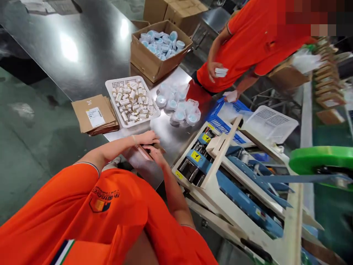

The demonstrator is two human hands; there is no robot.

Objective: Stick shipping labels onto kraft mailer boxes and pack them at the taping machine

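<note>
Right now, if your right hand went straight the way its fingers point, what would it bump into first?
The right hand would probably meet the brown cardboard it already seems to touch, then the left hand or its wrist just beyond. Their heights are hard to judge here.

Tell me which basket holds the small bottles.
The white basket beside the stack of flat brown cartons; it alone is visibly filled with small bottles.

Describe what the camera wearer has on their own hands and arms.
The left hand and right hand wear no gloves. A thin pale band seems to circle the left wrist. The short bright orange fabric sleeves end above the forearms, the left one edged in dark and white trim.
</note>
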